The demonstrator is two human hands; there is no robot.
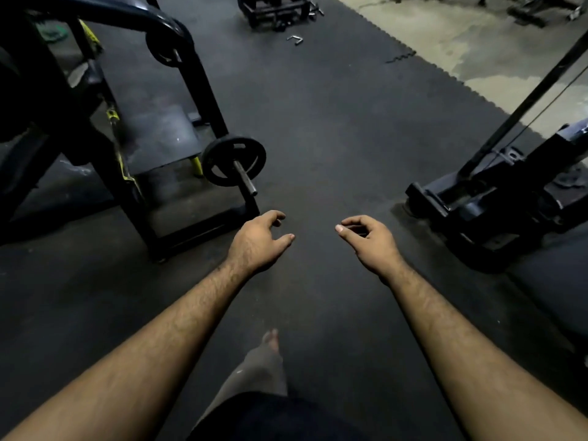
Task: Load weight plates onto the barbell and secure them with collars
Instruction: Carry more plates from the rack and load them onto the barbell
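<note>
at far left a black rack (pixel 197 90) stood on the dark rubber floor (pixel 318 122); the barbell (pixel 246 181) rested low on it, its bare sleeve end poking out toward the walkway; one weight plate (pixel 234 161) already sat on that sleeve, with no collar visible outside it, so by my reading loading was begun and securing was not yet done; a second plate (pixel 166 47) hung higher on the rack; the left hand (pixel 259 238) hovered just below the sleeve tip, fingers loosely curled, holding nothing; the right hand (pixel 369 238) was well apart from it, fingers curled, and i could not tell whether it pinched something small; between rack and the black machine base (pixel 477 205) at right lay open floor; the mat edge (pixel 429 65) ran beyond.
</note>
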